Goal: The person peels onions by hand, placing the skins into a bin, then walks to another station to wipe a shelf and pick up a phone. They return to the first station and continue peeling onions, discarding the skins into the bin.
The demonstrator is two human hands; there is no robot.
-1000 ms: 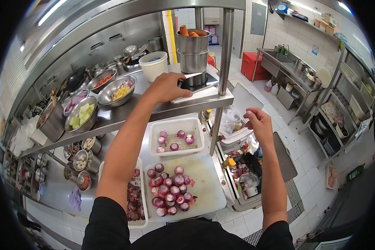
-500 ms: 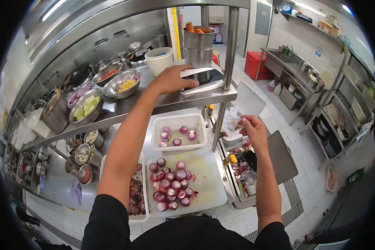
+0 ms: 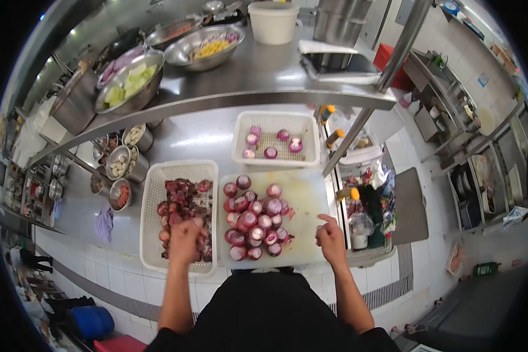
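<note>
My left hand [image 3: 186,239] hangs over the near part of a white perforated basket [image 3: 150,237] holding dark red onion skins and onions. Its fingers bend down, are blurred and partly hidden. At the right edge of a pale cutting board [image 3: 308,223] is my right hand [image 3: 332,239], index finger stretched out and the others curled, with nothing visible in it. A pile of peeled and trimmed red onions [image 3: 256,223] lies on the board's left half. Behind the board, a second white basket [image 3: 239,141] holds several purple onions.
A steel shelf [image 3: 264,73] crosses above the table, bearing bowls of cut vegetables, a white bucket [image 3: 273,23] and a flat dark device [image 3: 340,63] with white wrapping. An open waste bin [image 3: 393,249] stands right of the board. Pots of garlic [image 3: 138,167] stand at left.
My left hand has left the wrapped device on the shelf and come down over the left basket. My right hand has drawn back from the bin toward the board. The view has tilted down.
</note>
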